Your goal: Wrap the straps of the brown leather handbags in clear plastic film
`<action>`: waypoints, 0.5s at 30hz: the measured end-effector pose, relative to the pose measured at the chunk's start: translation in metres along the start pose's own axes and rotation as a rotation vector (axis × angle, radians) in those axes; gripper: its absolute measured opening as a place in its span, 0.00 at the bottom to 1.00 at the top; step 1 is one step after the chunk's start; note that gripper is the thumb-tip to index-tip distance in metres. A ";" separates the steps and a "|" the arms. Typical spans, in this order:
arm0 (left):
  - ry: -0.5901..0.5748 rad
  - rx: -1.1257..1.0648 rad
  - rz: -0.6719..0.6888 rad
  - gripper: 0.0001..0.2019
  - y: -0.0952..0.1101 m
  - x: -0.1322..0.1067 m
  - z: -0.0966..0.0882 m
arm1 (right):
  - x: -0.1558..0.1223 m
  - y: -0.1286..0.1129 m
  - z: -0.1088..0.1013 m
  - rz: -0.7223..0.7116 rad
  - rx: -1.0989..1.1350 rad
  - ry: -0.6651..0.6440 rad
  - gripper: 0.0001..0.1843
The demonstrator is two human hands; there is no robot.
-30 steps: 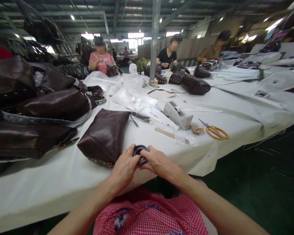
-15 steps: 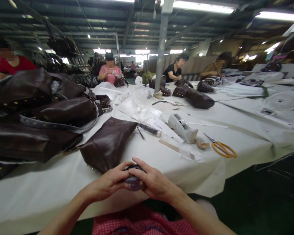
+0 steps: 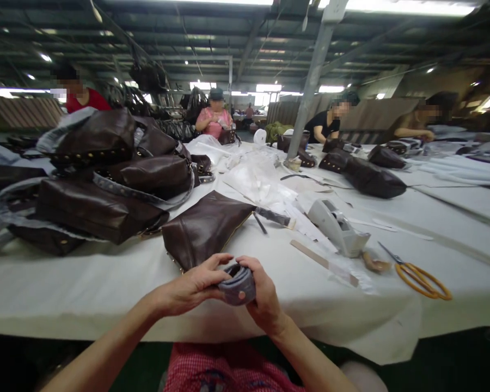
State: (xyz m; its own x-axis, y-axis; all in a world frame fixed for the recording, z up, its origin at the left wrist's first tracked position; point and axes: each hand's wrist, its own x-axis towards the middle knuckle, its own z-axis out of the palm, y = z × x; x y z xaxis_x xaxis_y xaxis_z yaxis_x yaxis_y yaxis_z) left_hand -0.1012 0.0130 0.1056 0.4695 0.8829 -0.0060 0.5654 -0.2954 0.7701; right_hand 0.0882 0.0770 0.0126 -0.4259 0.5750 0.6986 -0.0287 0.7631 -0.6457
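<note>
Both my hands hold a rolled-up strap (image 3: 237,286), grey-wrapped with a small stud showing, at the near edge of the white table (image 3: 85,294). My left hand (image 3: 191,286) pinches the coil from the left, its fingers curled over the top. My right hand (image 3: 261,296) wraps it from the right and below. Just beyond my hands a dark brown leather bag (image 3: 206,228) lies flat on the table.
A pile of brown leather bags (image 3: 102,179) fills the left side. A tape dispenser (image 3: 338,226), a wooden stick (image 3: 314,258) and orange-handled scissors (image 3: 422,275) lie to the right. Plastic sheets (image 3: 257,179) and more bags (image 3: 371,177) lie farther back. Several people sit at the far side.
The view has swung left and upward. My hands have turned the rolled strap, so its grey outer side and stud now show instead of the coil's open centre.
</note>
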 end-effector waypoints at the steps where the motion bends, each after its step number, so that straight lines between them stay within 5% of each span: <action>1: 0.046 0.036 -0.011 0.12 0.006 -0.004 0.001 | 0.002 -0.001 -0.002 -0.022 -0.052 -0.023 0.21; 7: 0.295 0.099 -0.121 0.14 0.029 -0.018 0.033 | 0.008 -0.009 -0.013 -0.222 -0.327 -0.153 0.25; 11: 0.511 0.278 -0.090 0.14 0.000 -0.012 0.064 | 0.005 -0.009 -0.008 -0.239 -0.476 -0.156 0.23; 15: 0.538 0.377 -0.072 0.18 -0.029 -0.010 0.079 | 0.003 -0.007 -0.001 -0.205 -0.467 -0.173 0.21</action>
State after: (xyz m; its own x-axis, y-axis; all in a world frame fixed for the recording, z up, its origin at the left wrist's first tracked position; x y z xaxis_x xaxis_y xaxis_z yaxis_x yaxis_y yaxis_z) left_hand -0.0693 -0.0162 0.0329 0.0728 0.9354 0.3461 0.8272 -0.2505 0.5029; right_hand 0.0883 0.0738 0.0191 -0.5980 0.3738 0.7090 0.2618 0.9272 -0.2680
